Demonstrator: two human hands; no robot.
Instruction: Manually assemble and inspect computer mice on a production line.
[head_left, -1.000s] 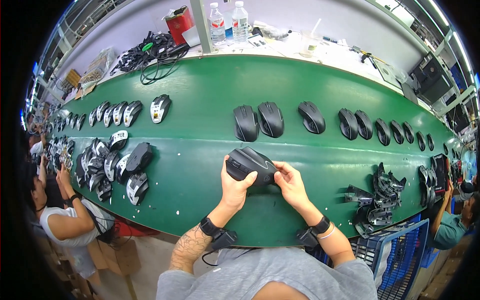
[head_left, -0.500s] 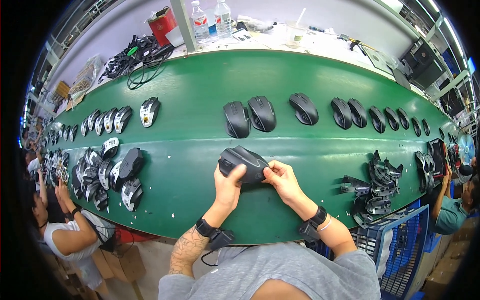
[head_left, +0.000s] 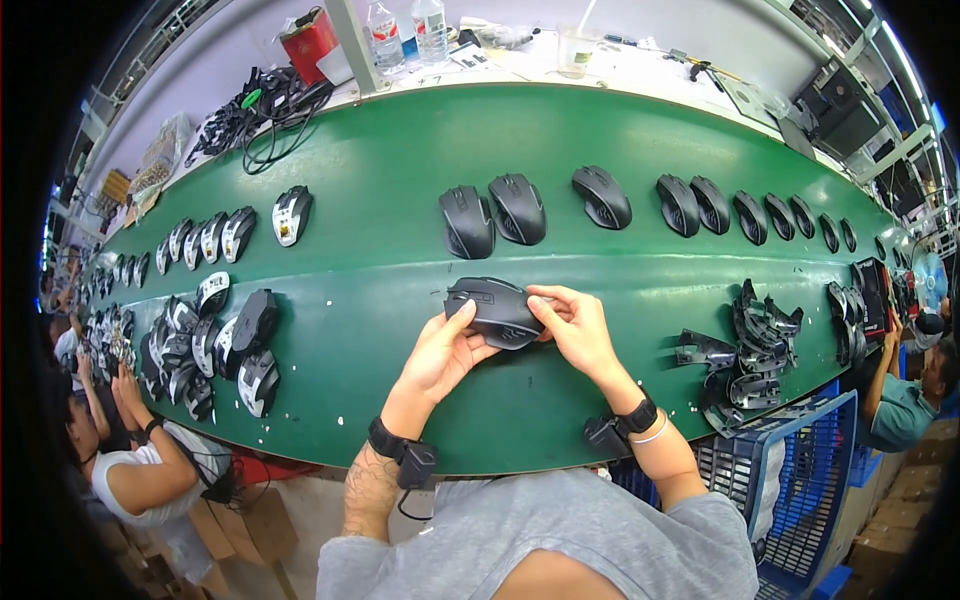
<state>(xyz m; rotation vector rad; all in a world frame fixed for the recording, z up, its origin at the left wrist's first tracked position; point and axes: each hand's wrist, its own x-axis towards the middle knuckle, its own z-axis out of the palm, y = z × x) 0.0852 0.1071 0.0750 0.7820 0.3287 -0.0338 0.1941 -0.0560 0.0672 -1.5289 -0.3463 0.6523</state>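
Note:
A black computer mouse (head_left: pixel 492 312) is held between my two hands over the green work surface, lying crosswise with its buttons toward the left. My left hand (head_left: pixel 440 355) grips its left end, the thumb on top and the fingers partly hidden under it. My right hand (head_left: pixel 577 327) pinches the right end between thumb and fingers. Just beyond it stand two finished-looking black mice (head_left: pixel 467 222), with another black mouse (head_left: pixel 602 197) farther right. To the left lies a pile of part-assembled mice (head_left: pixel 205 340) with grey-white inner shells showing.
Curved black plastic covers (head_left: pixel 760 340) lie heaped on the right, near a blue basket (head_left: pixel 800 480). Rows of mice run along the green table (head_left: pixel 390 140) to both sides. Bottles (head_left: pixel 430 32) and a cable bundle (head_left: pixel 270 110) sit at the back. People work at both ends.
The mouse has been turned so its side faces me more, staying between both hands. My right fingers have shifted onto its upper right end. The whole view has tilted slightly.

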